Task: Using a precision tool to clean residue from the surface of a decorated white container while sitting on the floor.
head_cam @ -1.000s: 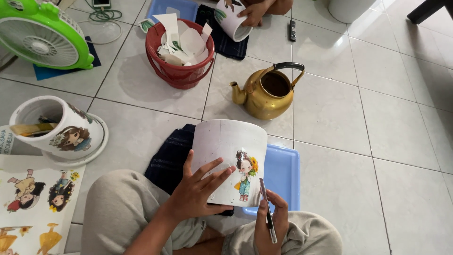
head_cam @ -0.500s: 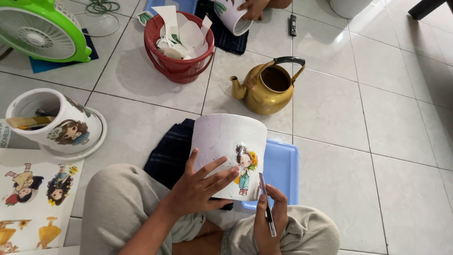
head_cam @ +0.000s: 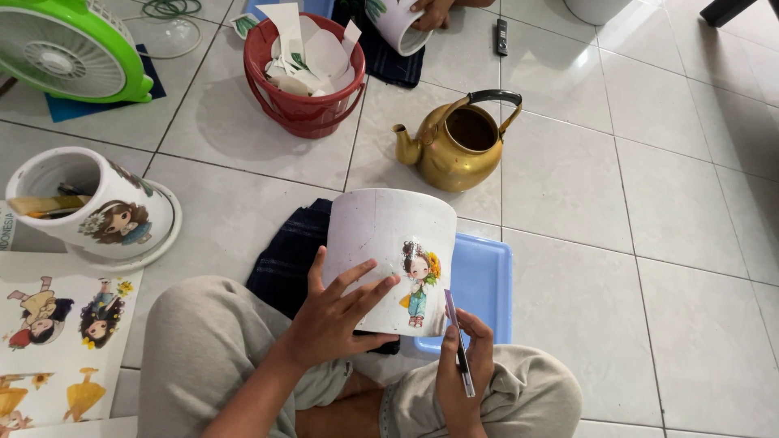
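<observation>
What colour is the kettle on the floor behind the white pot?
The kettle is shiny gold with a black handle grip, shown clearly in the head view.

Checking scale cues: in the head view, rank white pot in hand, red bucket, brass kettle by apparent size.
1. White pot, though nearest the camera, which inflates it.
2-3. Red bucket and brass kettle look alike; not ranked.

On the white tiled floor (head_cam: 665, 243) a brass-coloured metal kettle with a black handle (head_cam: 456, 144) stands near the middle. A red plastic bucket full of white paper scraps (head_cam: 304, 77) is behind it, toward the far edge. A green electric fan (head_cam: 69, 50) lies at the far left corner. A sheet of cartoon girl stickers (head_cam: 57, 341) lies at the left edge.
</observation>
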